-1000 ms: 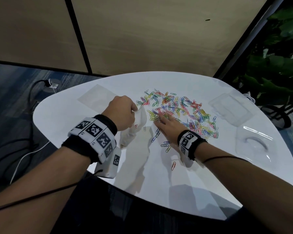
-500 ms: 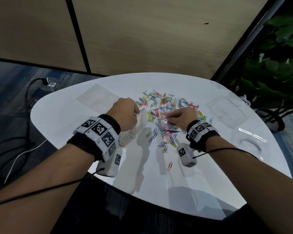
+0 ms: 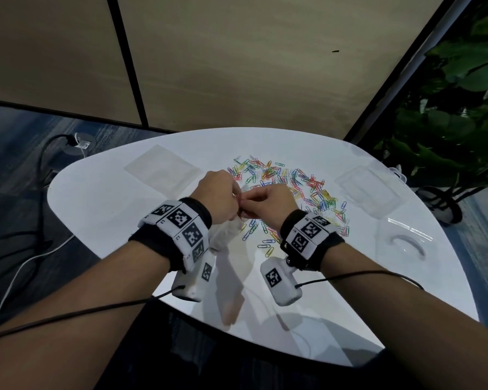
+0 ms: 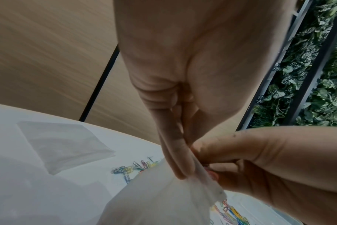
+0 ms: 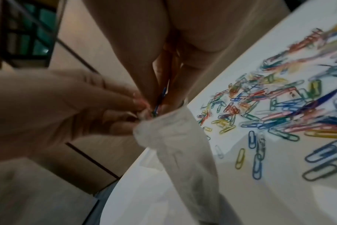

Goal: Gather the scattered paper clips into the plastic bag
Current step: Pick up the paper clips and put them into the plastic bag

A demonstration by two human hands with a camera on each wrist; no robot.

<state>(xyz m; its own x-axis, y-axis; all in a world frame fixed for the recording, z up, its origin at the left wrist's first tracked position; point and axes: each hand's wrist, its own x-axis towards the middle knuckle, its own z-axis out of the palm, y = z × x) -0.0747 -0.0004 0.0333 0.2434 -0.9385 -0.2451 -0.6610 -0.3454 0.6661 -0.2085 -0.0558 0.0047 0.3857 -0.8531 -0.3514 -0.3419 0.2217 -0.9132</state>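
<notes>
My left hand [image 3: 219, 194] pinches the rim of a clear plastic bag [image 3: 223, 235], which hangs down from it to the white table [image 3: 104, 209]. In the left wrist view the bag [image 4: 164, 196] bunches under the left fingers [image 4: 180, 158]. My right hand [image 3: 268, 202] is right against the left one at the bag's mouth, pinching a few paper clips [image 5: 161, 99] between curled fingers. The bag [image 5: 181, 146] droops below them. A spread of coloured paper clips [image 3: 302, 187] lies on the table beyond and right of my hands, with several more [image 3: 261, 236] below them.
A flat clear bag [image 3: 161, 168] lies at the table's back left. Clear plastic lids or trays [image 3: 366, 190] sit at the right, another [image 3: 406, 243] near the right edge. A potted plant [image 3: 459, 114] stands beyond the table, cables [image 3: 26, 249] on the floor at left.
My right hand left the pile of clips, closed on a few and moved left to the bag's mouth. The left hand has kept holding the bag.
</notes>
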